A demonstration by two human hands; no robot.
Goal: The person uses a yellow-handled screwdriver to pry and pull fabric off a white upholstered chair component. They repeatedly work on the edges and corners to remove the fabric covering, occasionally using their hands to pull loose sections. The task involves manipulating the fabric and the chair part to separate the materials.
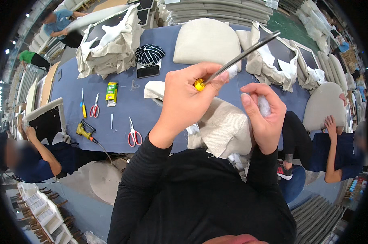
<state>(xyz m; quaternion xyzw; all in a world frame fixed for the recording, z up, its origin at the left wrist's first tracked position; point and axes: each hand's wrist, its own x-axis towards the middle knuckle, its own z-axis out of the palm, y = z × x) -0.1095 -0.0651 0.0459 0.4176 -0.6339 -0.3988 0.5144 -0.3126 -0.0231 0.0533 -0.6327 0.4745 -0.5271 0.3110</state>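
Left hand is gripping a yellow-handled metal rod. Right hand is pinching white stuffing above a beige cushion cover.

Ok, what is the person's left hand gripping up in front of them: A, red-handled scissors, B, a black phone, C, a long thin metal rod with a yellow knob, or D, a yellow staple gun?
C: the left hand closes on the long thin metal rod with a yellow knob, while both pairs of red-handled scissors lie untouched on the blue table.
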